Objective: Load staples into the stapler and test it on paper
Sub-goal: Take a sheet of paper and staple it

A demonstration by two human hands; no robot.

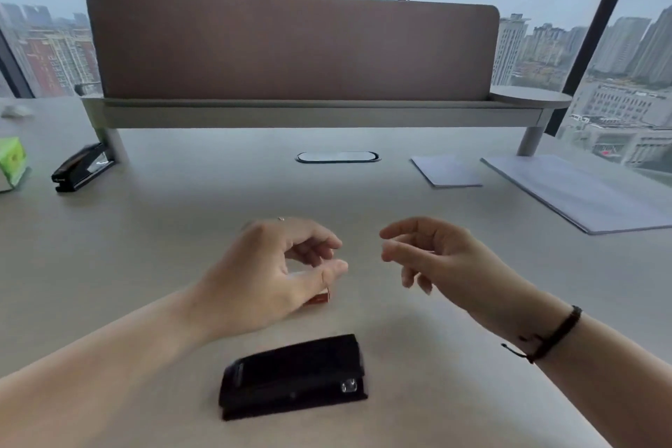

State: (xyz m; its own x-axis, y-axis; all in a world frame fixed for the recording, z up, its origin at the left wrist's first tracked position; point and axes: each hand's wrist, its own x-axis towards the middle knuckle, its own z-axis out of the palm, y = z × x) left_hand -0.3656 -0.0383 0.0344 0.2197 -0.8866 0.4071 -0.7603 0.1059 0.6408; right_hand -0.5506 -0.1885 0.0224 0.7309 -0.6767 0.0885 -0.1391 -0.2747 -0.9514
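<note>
The little red box [320, 298] hides under the left hand [269, 273]; it could tip and spill staples if bumped; both the left hand and the right hand [436, 258] hang with fingers loosely bent, holding nothing; the black stapler [294, 376] lies closed near the desk's [182, 229] front edge; paper [578, 193] waits by the far right corner.

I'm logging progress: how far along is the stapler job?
Barely started. The stapler lies closed near the person. Both the left hand and right hand hover empty above a small red box, contents unclear. Loading and testing on the paper remain.
</note>
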